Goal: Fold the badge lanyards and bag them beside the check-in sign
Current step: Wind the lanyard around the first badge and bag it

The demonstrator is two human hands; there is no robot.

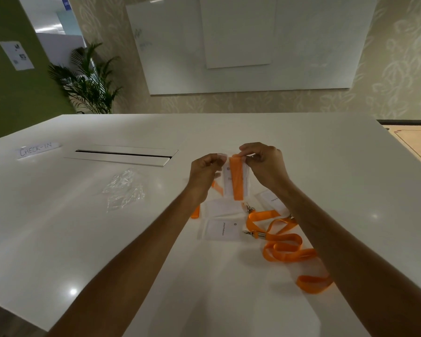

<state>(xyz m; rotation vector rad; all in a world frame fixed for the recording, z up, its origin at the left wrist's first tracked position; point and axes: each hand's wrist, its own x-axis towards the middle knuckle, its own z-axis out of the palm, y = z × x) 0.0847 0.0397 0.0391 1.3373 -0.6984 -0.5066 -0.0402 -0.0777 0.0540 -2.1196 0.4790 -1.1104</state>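
Our fingers [247, 152] pinch one folded orange ribbon lanyard [237, 177]; unfolded lanyards [283, 244] right, crumpled clear plastic bags [124, 190] left remain.

Not much to report on the person, honestly. You only get two arms coming in from the bottom edge, and both are bare the whole way up, so no sleeves, cuffs or gloves anywhere in shot. The left hand [206, 175] has nothing on it that I can make out: no watch, no bracelet, no wrist strap. The right hand [265, 164] has one small pale glint on a finger, close to where the fingertips come together, which might be a ring, but it's too small to say for sure. Nails look short and plain as far as I can tell.
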